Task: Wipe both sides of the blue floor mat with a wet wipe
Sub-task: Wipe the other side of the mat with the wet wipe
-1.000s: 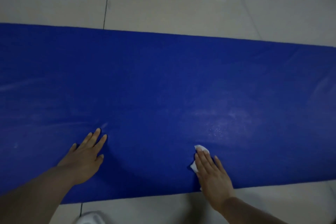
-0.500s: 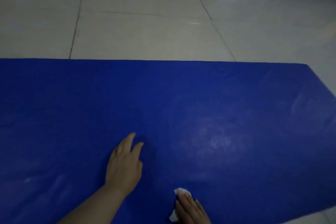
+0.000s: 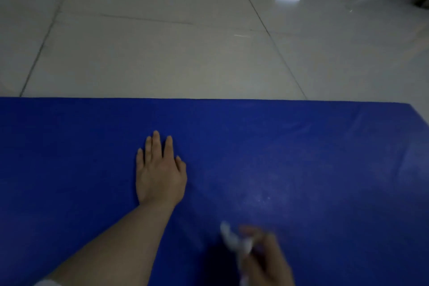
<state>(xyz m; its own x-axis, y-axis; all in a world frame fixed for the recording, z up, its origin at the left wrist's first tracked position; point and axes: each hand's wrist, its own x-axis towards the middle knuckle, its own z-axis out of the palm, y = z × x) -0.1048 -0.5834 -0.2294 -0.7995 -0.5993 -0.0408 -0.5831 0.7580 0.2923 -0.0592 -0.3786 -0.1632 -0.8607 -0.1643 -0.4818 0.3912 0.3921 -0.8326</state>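
Wiping of upper side under way: left hand (image 3: 160, 175) flat, fingers straight, pinning blue floor mat (image 3: 325, 158); right hand (image 3: 264, 260), blurred, gripping wet wipe (image 3: 234, 240); next, probably strokes beyond right hand.

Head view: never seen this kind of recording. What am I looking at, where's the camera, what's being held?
There is no robot here. A person wears one wide-angle camera on the head, which looks forward and down, so you see their own two bare arms from above.

The big blue sheet is a floor mat spread flat on a pale tiled floor. The left hand lies flat on the mat with its fingers straight, apparently steadying it. The right hand, low in the picture and blurred by motion, has a white wet wipe in its grip, close to the mat's surface. A faint pale patch shows on the mat just beyond it; whether that is moisture or dust cannot be told.
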